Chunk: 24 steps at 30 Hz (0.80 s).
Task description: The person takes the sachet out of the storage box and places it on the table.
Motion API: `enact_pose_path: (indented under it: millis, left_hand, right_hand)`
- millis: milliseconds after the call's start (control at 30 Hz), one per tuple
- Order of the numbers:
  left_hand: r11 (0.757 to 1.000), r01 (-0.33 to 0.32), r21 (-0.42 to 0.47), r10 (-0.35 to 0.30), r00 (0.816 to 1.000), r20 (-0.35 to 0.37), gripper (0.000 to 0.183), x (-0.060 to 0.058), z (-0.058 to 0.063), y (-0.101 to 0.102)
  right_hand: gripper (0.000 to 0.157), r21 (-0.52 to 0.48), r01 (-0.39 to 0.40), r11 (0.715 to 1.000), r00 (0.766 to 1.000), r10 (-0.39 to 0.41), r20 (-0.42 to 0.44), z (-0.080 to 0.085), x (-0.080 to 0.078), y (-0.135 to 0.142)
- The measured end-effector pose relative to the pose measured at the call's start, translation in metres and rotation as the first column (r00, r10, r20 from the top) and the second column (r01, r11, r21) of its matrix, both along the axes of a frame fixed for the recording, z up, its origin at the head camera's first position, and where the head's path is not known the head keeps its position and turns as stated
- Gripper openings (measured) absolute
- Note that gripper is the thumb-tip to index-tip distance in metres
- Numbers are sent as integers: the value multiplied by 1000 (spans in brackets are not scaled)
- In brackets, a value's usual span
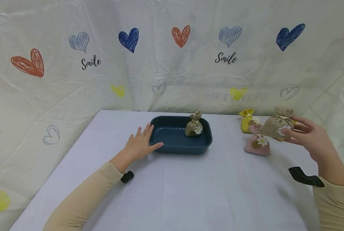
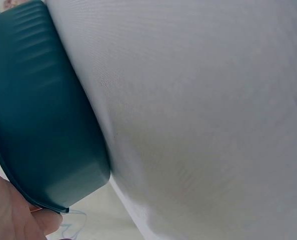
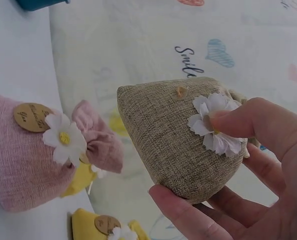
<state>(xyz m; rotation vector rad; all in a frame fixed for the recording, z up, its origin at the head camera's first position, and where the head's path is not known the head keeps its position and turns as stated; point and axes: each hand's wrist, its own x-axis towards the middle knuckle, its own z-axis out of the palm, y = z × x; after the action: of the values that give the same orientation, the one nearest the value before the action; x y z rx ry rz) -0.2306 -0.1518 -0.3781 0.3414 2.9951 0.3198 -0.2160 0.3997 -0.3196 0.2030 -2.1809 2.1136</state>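
Observation:
My right hand [image 1: 314, 139] holds a beige burlap sachet [image 1: 271, 127] in the air on the right. In the right wrist view, the thumb presses on the white cloth flower of this sachet [image 3: 163, 130], and the fingers support it from the other side. My left hand [image 1: 138, 146] rests with spread fingers at the left end of a dark teal tray [image 1: 180, 149], touching its rim. Inside the tray, toward its right end, another beige sachet [image 1: 192, 128] with a white flower stands upright.
Beside the held sachet stand a pink sachet [image 1: 251, 146] and a yellow sachet [image 1: 245, 126]. A second yellow sachet [image 3: 86, 225] shows low in the right wrist view. Behind the white table [image 1: 189, 189] hangs a pale sheet [image 1: 200, 70] printed with hearts.

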Motion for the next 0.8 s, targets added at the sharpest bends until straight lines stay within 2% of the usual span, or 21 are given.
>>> enact_pose_path:
  millis: [100,233,300,467,533,600,800]
  left_hand:
    - [1000,2,4,-2,1000,-4,102,0,1,0]
    - [1000,0,3,0,1000,-7,102,-1,2,-1]
    - [1000,-1,0,1,1000,-7,102,-2,1,-1]
    - [1000,-1,5,1,1000,-8,102,-1,1,-1]
    - [1000,-2,7,2,1000,-7,102,0,1,-1]
    - [1000,-3,8,3,1000,-5,102,0,1,-1]
    - [1000,-5,11,5,1000,-4,102,0,1,-1]
  right_hand:
    - [50,127,58,990,998,-58,-4,-1,0,6]
    - [52,330,130,935,990,-141,9,-3,-1,13]
    - [53,367,141,920,987,-160,22,-5,-1,17]
    - [53,355,137,925,984,-169,60,-6,-1,26]
    - [55,375,130,918,982,-170,77,-7,-1,30]
    - [56,412,123,903,980,-177,95,-7,-1,33]
    - [66,546,124,828,972,-213,102,-13,-2,43]
